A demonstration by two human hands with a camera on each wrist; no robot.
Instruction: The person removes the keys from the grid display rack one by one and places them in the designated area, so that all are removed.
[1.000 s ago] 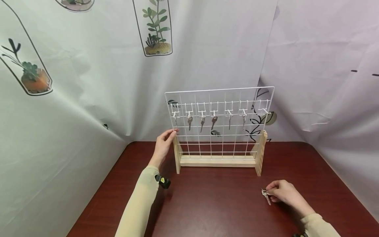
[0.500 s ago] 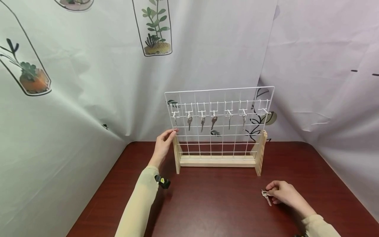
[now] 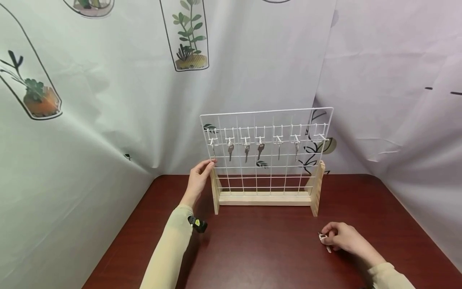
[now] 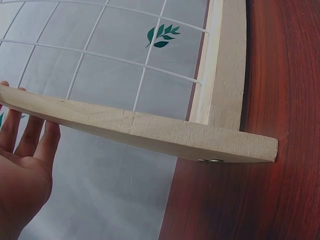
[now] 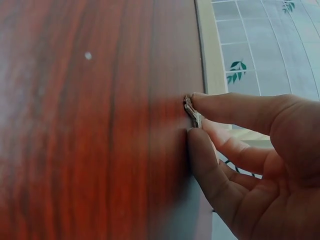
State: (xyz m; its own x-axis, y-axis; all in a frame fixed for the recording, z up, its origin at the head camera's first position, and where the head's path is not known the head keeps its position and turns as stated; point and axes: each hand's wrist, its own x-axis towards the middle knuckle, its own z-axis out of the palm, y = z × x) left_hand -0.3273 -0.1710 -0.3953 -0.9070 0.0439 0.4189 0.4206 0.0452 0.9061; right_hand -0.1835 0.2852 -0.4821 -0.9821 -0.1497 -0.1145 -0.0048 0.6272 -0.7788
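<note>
My left hand grips the top of the left wooden post of a key rack. In the left wrist view its fingers lie against that post. The rack has a white wire grid on a pale wooden base. Down on the table at the right, my right hand pinches a small metal key between thumb and index finger. The right wrist view shows the key edge-on at the fingertips, close to the tabletop; its thumb partly covers it.
Several keys, among them a brown one, hang from white hooks along the grid. The rightmost hook carries no key. Dark red tabletop spreads before the rack, and a pale printed curtain stands behind.
The right thumb has shifted over the key and now covers more of it; the key stays near the same spot. The left hand keeps its place on the post. The head view tilts slightly up.
</note>
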